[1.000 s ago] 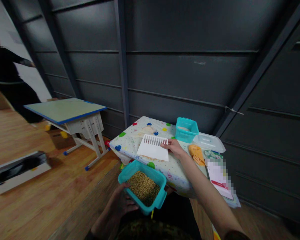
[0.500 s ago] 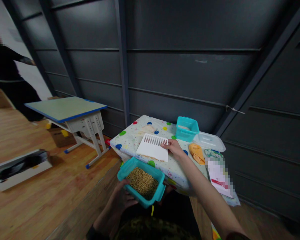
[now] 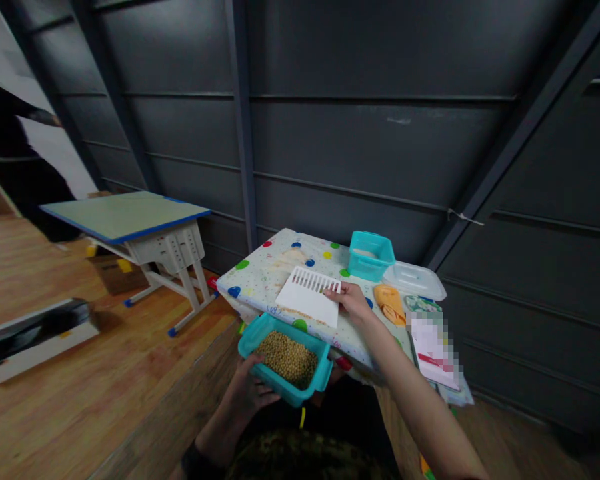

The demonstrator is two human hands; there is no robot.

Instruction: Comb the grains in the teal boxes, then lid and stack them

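Observation:
My left hand (image 3: 249, 392) is closed on the near left side of a teal plastic box (image 3: 324, 377), held just below the table's front edge. Round yellowish beans, which look like soybeans (image 3: 291, 361), lie inside it. My right hand (image 3: 353, 301) grips the right side of a flat white scraper (image 3: 306, 301) with a row of slots along its far end. The scraper lies low over the tabletop, and a thin line of tan grains (image 3: 298, 313) runs along its near edge, close to the table edge above the box. Pale tan residue (image 3: 291, 257) marks the cloth behind.
On the dotted tablecloth (image 3: 260, 270) stand a second teal box (image 3: 371, 270) with whitish contents, a clear lid (image 3: 415, 280), an orange cloth (image 3: 390, 305) and a notepad with a red pen (image 3: 436, 361). A green desk (image 3: 130, 217) and a person (image 3: 15, 153) are at left.
The scraper and my right hand have shifted slightly right across the table. The bean box is tipped a little differently and sits slightly higher. The view has moved a little.

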